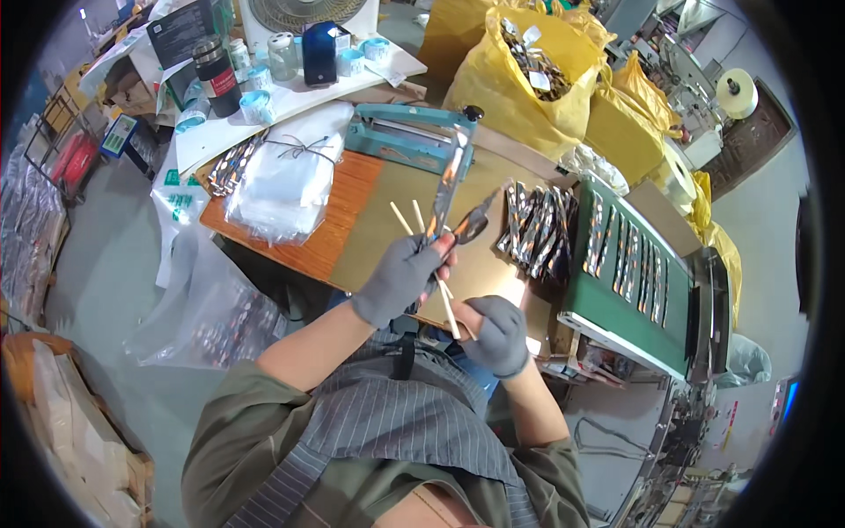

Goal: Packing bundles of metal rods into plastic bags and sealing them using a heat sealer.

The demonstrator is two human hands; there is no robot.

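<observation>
My left hand (396, 280), in a grey glove with bare fingertips, is closed around pale wooden chopsticks (447, 308) and narrow dark sleeves (448, 187) printed in orange and white. One sleeve points up and away; another dark piece (473, 225) bends off to the right. The chopsticks cross at a slant, their upper ends left of the sleeve. At their lower ends my right hand (500, 339), gloved alike, is curled with its fingers around the tips. Right of my hands, a pile of the same sleeved packets (539, 231) lies on the table (387, 211).
On the right a green conveyor belt (607, 304) carries a row of packets. A teal heat sealer (409, 136) stands at the table's back, beside clear plastic bags (286, 176). Behind it are a yellow sack (528, 97) of packets and a white shelf (304, 95) with cups and a tumbler.
</observation>
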